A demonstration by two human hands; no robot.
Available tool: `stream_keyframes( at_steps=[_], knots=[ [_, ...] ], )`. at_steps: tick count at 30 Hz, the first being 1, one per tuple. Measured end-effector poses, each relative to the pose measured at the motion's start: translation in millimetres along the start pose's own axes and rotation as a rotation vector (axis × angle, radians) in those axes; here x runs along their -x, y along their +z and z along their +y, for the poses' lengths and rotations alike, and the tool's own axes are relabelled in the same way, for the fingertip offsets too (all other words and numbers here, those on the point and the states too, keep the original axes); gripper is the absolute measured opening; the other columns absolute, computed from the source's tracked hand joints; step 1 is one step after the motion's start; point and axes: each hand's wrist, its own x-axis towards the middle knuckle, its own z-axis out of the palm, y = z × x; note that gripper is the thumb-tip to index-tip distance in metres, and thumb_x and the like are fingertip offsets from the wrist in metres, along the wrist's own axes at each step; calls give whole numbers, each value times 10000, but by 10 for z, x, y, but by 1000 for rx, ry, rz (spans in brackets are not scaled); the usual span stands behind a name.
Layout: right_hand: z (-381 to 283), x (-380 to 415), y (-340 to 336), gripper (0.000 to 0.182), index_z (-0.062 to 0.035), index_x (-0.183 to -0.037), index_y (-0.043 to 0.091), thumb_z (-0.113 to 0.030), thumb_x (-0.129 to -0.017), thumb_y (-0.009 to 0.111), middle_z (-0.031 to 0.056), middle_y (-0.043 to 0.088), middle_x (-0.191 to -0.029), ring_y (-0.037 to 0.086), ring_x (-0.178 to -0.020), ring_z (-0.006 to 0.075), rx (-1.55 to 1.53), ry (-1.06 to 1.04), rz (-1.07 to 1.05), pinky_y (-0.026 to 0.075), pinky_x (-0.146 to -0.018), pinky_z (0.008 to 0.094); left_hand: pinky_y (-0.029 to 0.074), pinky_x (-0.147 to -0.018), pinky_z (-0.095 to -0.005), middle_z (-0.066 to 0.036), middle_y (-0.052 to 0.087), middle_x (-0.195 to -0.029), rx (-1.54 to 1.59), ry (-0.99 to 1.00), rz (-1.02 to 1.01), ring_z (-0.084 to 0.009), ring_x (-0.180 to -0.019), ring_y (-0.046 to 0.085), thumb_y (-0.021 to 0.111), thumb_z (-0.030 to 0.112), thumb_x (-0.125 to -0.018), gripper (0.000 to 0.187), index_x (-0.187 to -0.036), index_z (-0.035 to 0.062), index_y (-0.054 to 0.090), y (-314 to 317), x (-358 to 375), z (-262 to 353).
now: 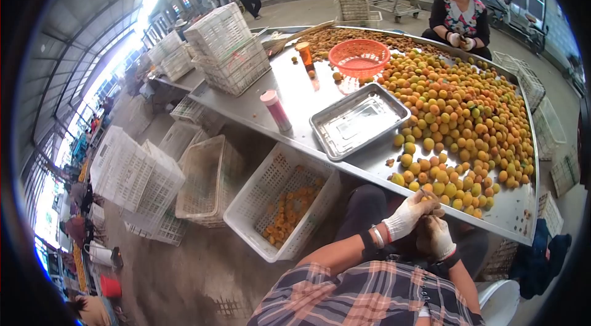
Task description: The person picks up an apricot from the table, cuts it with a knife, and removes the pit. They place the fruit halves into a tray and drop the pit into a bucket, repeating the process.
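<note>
My left hand (407,215), in a white glove with dirty fingertips, is closed at the near edge of the metal table. Just below it, my right hand (436,240) is gloved too, its fingers curled close to the left ones. Whatever is between the fingers is hidden. Yellow-orange apricots (443,104) lie heaped on the table beyond my hands, the nearest just past the fingertips. A shallow metal tray (357,121) rests left of the heap. On the floor to my left, a white plastic crate (243,218) holds orange fruit pieces (286,215).
On the metal table (246,101) stand a pink-capped bottle (276,110), an orange-topped bottle (305,56), a red basket (359,58) and stacked white crates (228,49). More crates (206,178) crowd the floor at left. A gloved co-worker (460,15) sits across the table.
</note>
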Motion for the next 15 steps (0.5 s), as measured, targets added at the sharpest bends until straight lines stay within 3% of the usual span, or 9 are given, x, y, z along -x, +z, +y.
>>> stream_keyframes(
  at_steps=[2,5,6,9,11,15],
  knots=[
    [-27,40,-48,201,-16,-1010,655,-165,-1019,520,8,642,-848,587,-755,103,552,-245,-129,461,-666,250,529,-973,-403,-131,615,-1113,18,-29,-29,-269,-1064,664,589,128,-982,235,-1180,33,507,-25,-2,-7],
    [-10,31,1,206,6,-1013,649,-153,-1011,518,45,667,-857,612,-768,134,472,-190,6,480,-684,279,519,-979,-386,-129,596,-1163,33,-67,-67,-250,-1093,643,584,149,-990,274,-1224,41,492,-18,15,-4],
    [-132,55,57,201,26,-1036,638,-137,-1005,524,86,686,-882,623,-792,153,649,-231,10,494,-715,299,513,-967,-365,-115,594,-1164,-4,-27,-48,-229,-1079,636,586,170,-995,285,-1232,45,488,-4,12,-3],
    [-150,41,23,186,32,-1050,629,-119,-998,533,112,688,-874,617,-787,151,718,-204,42,496,-713,303,497,-936,-319,-84,598,-1147,-96,0,25,-176,-1042,615,595,210,-1002,301,-1235,46,498,-20,9,-24],
    [-151,47,19,180,29,-1053,627,-117,-997,538,92,682,-861,611,-779,140,690,-199,45,491,-700,294,486,-917,-293,-67,603,-1131,-151,-9,79,-145,-1020,602,603,231,-1004,308,-1230,43,512,-15,23,-13],
    [-72,36,-7,173,2,-1058,631,-131,-1006,533,17,656,-839,590,-752,100,542,-264,34,476,-668,267,473,-871,-258,-29,627,-1030,-436,155,99,-91,-966,568,630,259,-994,285,-1157,28,592,48,64,12]
  ],
)
